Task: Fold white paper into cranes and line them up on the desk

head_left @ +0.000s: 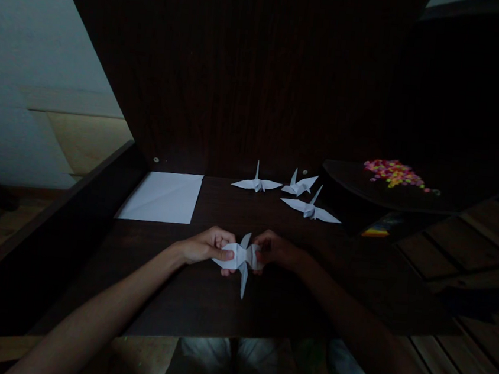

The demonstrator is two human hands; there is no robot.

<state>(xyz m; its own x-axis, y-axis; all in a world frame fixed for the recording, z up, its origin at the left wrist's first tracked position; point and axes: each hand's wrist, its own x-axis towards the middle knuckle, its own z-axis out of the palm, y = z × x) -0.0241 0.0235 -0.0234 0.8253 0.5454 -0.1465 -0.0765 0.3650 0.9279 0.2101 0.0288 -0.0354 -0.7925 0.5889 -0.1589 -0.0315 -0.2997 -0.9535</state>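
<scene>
Between my two hands is a white origami crane (242,257), held just above the dark desk (175,304). My left hand (211,247) pinches its left wing, with the thumb lying on top of the paper. On the other side, my right hand (272,250) grips the right wing; its fingertips are dim and partly in shadow. The crane's two narrow points stick out, one away from me and one toward me. Beyond my hands stand three finished-looking paper cranes: one in the middle (257,183), one behind at right (301,184) and one in front (312,209).
White paper sheets (161,197) lie at the desk's back left. A small heap of colourful bits (396,174) sits on a raised dark shelf (344,172) at right. A dark side panel (48,231) bounds the left, and a tall dark back panel (243,73) rises behind.
</scene>
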